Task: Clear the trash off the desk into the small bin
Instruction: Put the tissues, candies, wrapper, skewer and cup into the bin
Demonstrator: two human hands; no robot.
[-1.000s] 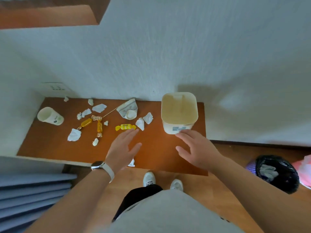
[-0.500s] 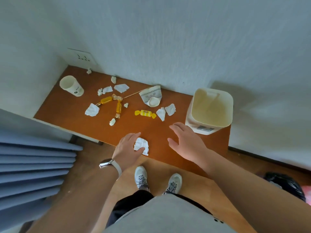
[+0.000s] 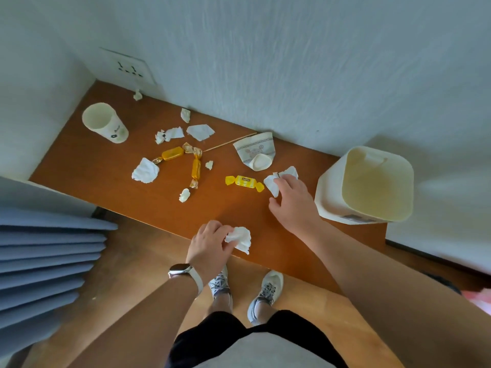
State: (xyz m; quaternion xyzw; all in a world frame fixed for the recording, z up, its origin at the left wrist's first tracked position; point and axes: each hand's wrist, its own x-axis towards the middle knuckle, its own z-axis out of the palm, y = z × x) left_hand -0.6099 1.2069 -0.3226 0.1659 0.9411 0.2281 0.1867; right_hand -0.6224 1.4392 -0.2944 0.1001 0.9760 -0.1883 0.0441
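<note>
One head-worn wide-angle view looks steeply down from above onto the desk [image 3: 106, 166], fairly near

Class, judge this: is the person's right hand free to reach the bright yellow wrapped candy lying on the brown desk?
Probably yes. The right hand rests on white paper scraps just beside the bright yellow wrapped candy, with only bare brown desk between them.

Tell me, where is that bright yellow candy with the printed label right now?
In the head view, the bright yellow candy lies mid-desk, just left of the paper scraps under the right hand, below the crushed paper cup.
</note>
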